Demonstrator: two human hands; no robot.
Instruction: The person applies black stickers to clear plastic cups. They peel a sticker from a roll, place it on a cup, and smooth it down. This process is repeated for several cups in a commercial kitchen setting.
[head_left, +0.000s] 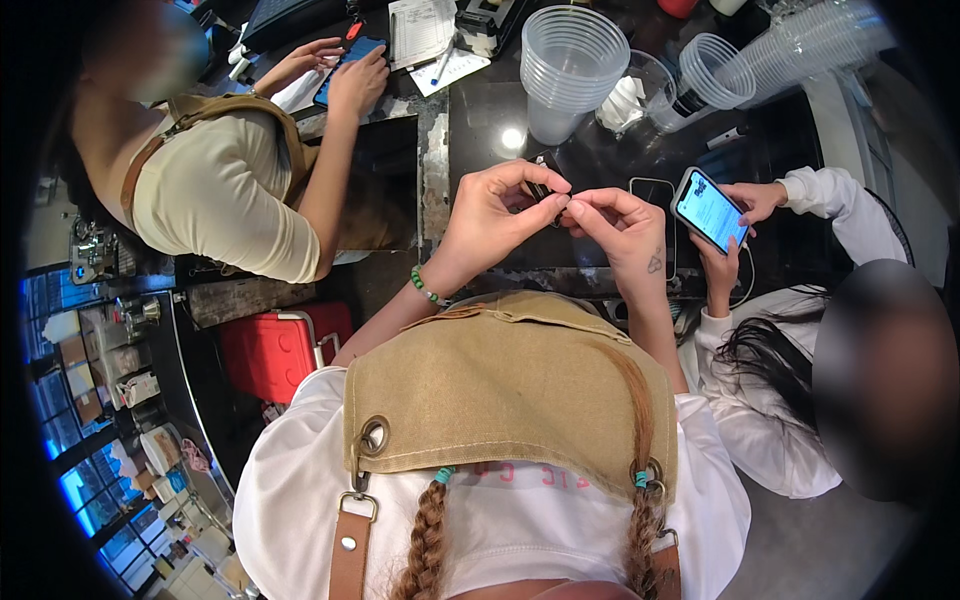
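Both my hands meet over the black counter (484, 127), fingertips pinched close together. My left hand (510, 206), with a green bead bracelet at its wrist, holds a small dark item (541, 171) that shows between thumb and forefinger; its kind is unclear. My right hand (616, 225) pinches at the near end of the same item, thumb against forefinger. Beyond my hands stands a tall stack of clear plastic cups (574, 60). To its right are a clear cup with crumpled white paper (624, 101) and another cup stack (712, 71).
On the left a co-worker in a tan apron touches a phone (349, 67); on the right another person holds a lit phone (711, 208) with a white cable. Papers (421, 30), a pen (441, 67) and a marker (726, 137) lie on the counter. A red cooler (270, 356) stands lower left.
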